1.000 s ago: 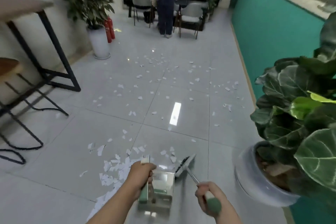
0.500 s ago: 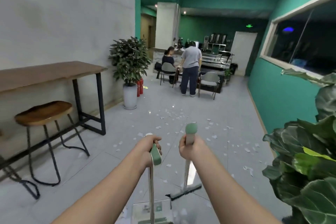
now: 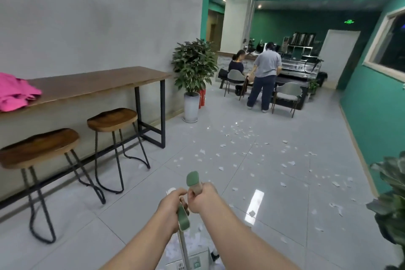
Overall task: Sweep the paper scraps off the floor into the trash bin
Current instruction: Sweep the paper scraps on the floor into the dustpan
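Observation:
White paper scraps [image 3: 237, 155] lie scattered over the grey tiled floor ahead, with a denser heap [image 3: 192, 240] near my feet. My left hand [image 3: 169, 207] grips the green-capped handle of the dustpan [image 3: 183, 219], whose metal pan [image 3: 192, 264] shows at the bottom edge. My right hand [image 3: 205, 198] is closed on the broom handle [image 3: 193, 180], held upright right beside the dustpan handle. The broom's head is mostly hidden behind my right arm. No trash bin is in view.
Two wooden stools [image 3: 111, 117] stand at a long bar table [image 3: 98, 84] on the left, pink cloth [image 3: 15, 92] on it. A potted plant [image 3: 194, 72] stands at the wall, another plant [image 3: 392, 199] at right. Two people [image 3: 264, 74] are at chairs far ahead.
The view swung up from the floor and then to the left. Both hands rose with the handles and have come together until they almost touch.

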